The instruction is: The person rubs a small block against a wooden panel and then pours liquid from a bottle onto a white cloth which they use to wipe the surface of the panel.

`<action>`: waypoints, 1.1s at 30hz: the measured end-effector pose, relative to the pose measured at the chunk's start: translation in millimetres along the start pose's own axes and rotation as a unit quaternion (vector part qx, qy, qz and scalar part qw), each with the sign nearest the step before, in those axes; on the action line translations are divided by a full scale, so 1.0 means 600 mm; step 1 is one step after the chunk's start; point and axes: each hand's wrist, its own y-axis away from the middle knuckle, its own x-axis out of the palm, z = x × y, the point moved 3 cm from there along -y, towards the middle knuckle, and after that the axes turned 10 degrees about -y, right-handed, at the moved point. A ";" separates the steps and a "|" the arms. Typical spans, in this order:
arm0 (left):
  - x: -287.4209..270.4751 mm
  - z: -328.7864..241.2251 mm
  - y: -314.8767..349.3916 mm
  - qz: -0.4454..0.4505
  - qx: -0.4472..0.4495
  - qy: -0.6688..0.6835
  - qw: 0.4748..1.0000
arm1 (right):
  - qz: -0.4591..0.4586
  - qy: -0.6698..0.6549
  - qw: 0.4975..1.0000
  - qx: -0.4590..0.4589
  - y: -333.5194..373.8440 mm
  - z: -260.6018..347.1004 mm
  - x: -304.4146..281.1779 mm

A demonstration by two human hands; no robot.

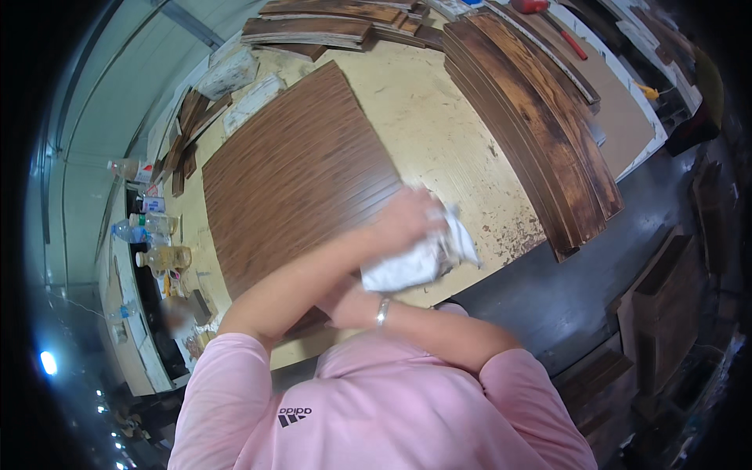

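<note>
A large brown wood-grain panel (294, 164) with fine parallel lines lies flat on the pale yellow worktable (439, 102). My forearms cross in front of me. My left hand (411, 215), blurred, reaches over to the panel's right edge and grips a crumpled white cloth (419, 262). Part of that cloth hangs past the panel onto the bare tabletop. Under my left forearm, my right hand (348, 304) rests low at the panel's near edge. A silver bracelet (382, 311) circles its wrist, and its fingers are hidden or smeared.
Curved-looking stacks of dark planks (525, 117) line the table's right side, and more planks (321, 31) lie at the far end. Bottles of liquid (163, 257) stand along the left edge. A red-handled tool (574, 45) lies far right. Dark boards (666, 305) lean at lower right.
</note>
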 end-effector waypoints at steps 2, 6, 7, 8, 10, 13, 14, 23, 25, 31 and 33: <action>0.005 0.135 -0.005 0.080 -0.163 -0.030 0.983 | 0.015 0.185 0.982 -0.045 0.002 0.010 -0.019; -0.049 0.141 -0.051 0.011 -0.241 0.031 0.970 | -0.003 0.229 0.972 -0.052 0.018 0.003 -0.041; -0.053 0.084 -0.054 -0.030 -0.167 0.113 0.979 | 0.014 0.203 0.978 -0.054 0.019 0.008 -0.046; -0.053 0.021 -0.069 0.019 -0.135 0.208 0.969 | -0.054 0.015 0.998 -0.034 0.009 -0.009 -0.025; -0.045 -0.050 -0.056 0.110 0.114 0.122 0.980 | -0.086 -0.100 0.991 -0.027 -0.007 -0.029 0.014; 0.007 0.076 -0.025 0.078 -0.077 0.115 0.987 | -0.059 0.112 0.989 -0.076 0.003 -0.010 -0.016; 0.009 0.137 -0.026 0.049 -0.139 0.072 0.986 | -0.092 0.176 0.976 -0.090 0.007 -0.003 -0.017; -0.029 0.053 0.007 0.131 0.148 0.122 0.973 | -0.076 0.047 0.993 -0.071 -0.002 -0.015 -0.029; -0.011 0.157 0.033 0.156 0.049 0.091 0.982 | -0.043 0.104 0.992 -0.065 0.002 -0.014 -0.045; -0.019 0.554 0.008 0.019 -0.168 -0.124 0.978 | -0.064 0.173 0.979 -0.083 -0.001 -0.012 -0.020; -0.018 0.615 -0.029 0.019 -0.228 -0.089 0.969 | -0.072 0.159 0.981 -0.088 -0.005 -0.018 -0.021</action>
